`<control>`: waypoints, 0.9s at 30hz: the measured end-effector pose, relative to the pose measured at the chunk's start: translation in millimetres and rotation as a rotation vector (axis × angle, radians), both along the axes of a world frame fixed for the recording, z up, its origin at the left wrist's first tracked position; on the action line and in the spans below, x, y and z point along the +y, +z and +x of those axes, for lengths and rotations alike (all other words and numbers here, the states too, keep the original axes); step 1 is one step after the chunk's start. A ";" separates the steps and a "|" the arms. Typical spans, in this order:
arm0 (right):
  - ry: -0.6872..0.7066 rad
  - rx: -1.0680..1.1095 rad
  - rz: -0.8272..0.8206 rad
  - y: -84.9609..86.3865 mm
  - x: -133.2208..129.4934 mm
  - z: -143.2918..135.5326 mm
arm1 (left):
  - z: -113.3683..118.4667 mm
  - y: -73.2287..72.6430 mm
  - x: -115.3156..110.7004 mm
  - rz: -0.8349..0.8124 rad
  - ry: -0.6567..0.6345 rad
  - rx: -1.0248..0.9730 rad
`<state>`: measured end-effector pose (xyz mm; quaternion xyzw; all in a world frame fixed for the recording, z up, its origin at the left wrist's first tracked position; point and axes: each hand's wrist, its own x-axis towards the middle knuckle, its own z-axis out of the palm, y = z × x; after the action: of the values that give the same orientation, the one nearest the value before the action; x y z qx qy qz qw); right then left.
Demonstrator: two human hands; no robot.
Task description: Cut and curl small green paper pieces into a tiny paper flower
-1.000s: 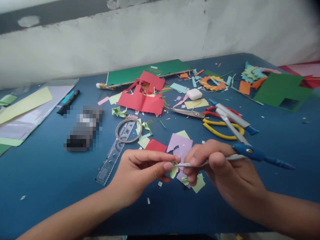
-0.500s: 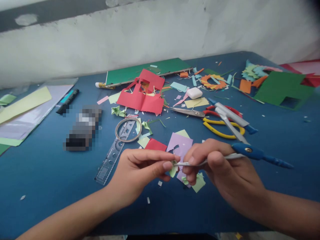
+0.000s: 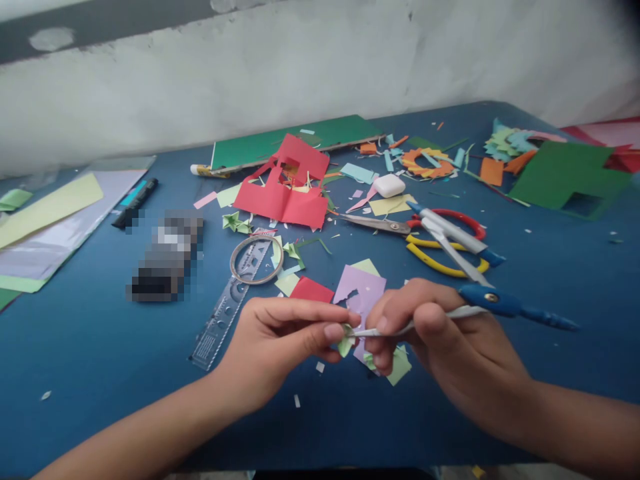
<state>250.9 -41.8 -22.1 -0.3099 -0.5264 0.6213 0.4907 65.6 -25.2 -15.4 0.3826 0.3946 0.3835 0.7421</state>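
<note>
Between thumb and fingers, my left hand (image 3: pixel 280 343) pinches a small folded piece of light green paper (image 3: pixel 345 345), mostly hidden by the fingertips. My right hand (image 3: pixel 435 340) grips a drawing compass (image 3: pixel 483 299) by one white leg. That leg's thin tip touches the green paper. The compass's blue handle points right, and its other leg, carrying a white and blue pen-like part, sticks up and away. Below the hands lie a torn purple paper (image 3: pixel 361 288) and light green scraps (image 3: pixel 399 367).
Scissors (image 3: pixel 400 225) with red and yellow handles lie behind the compass. A clear ruler (image 3: pixel 220 320) with a tape roll (image 3: pixel 235 268) on it lies left of centre. Red cut paper (image 3: pixel 280 200), a white eraser (image 3: pixel 389 186), a green board (image 3: pixel 320 137) and a blurred-out object (image 3: pixel 167 257) are farther back.
The compass has tilted slightly, its handle end shifting a little left and up. My left hand keeps its pinch on the green paper in nearly the same place.
</note>
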 end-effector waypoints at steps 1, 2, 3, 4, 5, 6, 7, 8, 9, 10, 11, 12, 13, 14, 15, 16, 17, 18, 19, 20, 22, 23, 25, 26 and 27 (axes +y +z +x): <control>0.001 -0.003 0.004 0.3 -0.2 0.3 | 0.0 0.2 0.1 0.001 -0.001 -0.002; 0.000 -0.006 0.009 0.7 -0.4 0.7 | -0.1 0.4 0.3 0.004 -0.002 -0.001; -0.005 -0.008 0.015 1.2 -0.7 1.3 | -0.2 0.5 0.5 0.007 -0.003 0.000; -0.011 -0.009 0.021 1.8 -1.1 1.9 | -0.2 0.6 0.6 0.011 -0.003 0.002; -0.022 -0.009 0.025 2.3 -1.5 2.5 | -0.3 0.6 0.8 0.015 -0.004 0.004; -0.031 -0.010 0.029 2.6 -1.8 3.0 | -0.3 0.5 1.0 0.018 -0.002 0.007; -0.033 -0.013 0.032 2.8 -2.0 3.3 | -0.3 0.2 1.1 0.019 0.000 0.011; -0.030 -0.018 0.036 2.7 -2.1 3.4 | -0.3 0.0 1.2 0.021 0.002 0.016; -0.022 -0.026 0.037 2.4 -2.2 3.3 | -0.3 -0.3 1.3 0.020 0.006 0.021; -0.014 -0.034 0.036 1.9 -2.2 3.2 | -0.3 -0.5 1.2 0.021 0.009 0.026; -0.005 -0.041 0.037 1.3 -2.1 2.9 | -0.4 -0.5 1.2 0.021 0.013 0.033; 0.003 -0.045 0.039 0.7 -2.1 2.7 | -0.4 -0.5 1.0 0.020 0.016 0.042; 0.004 -0.046 0.041 0.0 -2.1 2.5 | -0.4 -0.3 0.8 0.020 0.017 0.052; 0.004 -0.046 0.045 -0.5 -2.2 2.5 | -0.4 0.0 0.5 0.020 0.017 0.060; 0.003 -0.046 0.051 -0.9 -2.3 2.6 | -0.4 0.3 0.2 0.022 0.016 0.065; 0.000 -0.050 0.058 -1.2 -2.5 2.9 | -0.3 0.6 -0.1 0.025 0.016 0.067; -0.005 -0.056 0.066 -1.4 -2.6 3.3 | -0.2 0.8 -0.2 0.028 0.018 0.069; -0.012 -0.063 0.076 -1.5 -2.7 3.7 | -0.1 1.0 -0.2 0.031 0.021 0.068; -0.015 -0.073 0.087 -1.6 -2.7 4.1 | 0.0 1.0 -0.1 0.032 0.028 0.072; -0.020 -0.081 0.096 -1.6 -2.7 4.4 | 0.1 1.0 0.1 0.033 0.029 0.081; -0.019 -0.088 0.104 -1.4 -2.6 4.7 | 0.0 0.8 0.6 0.037 0.028 0.081; -0.014 -0.086 0.104 -1.2 -2.7 4.7 | -0.1 0.6 0.8 0.040 0.023 0.077; 0.000 -0.072 0.096 -0.9 -2.8 4.5 | -0.4 0.3 0.9 0.044 0.012 0.062; 0.006 -0.064 0.091 -0.8 -3.0 4.4 | -0.5 0.1 0.9 0.047 0.007 0.054; 0.010 -0.056 0.088 -0.7 -3.2 4.3 | -0.6 0.0 0.9 0.048 0.003 0.048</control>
<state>255.2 -45.0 -22.8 -0.3028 -0.5684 0.5911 0.4856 64.9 -24.3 -15.4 0.4088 0.4036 0.3846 0.7225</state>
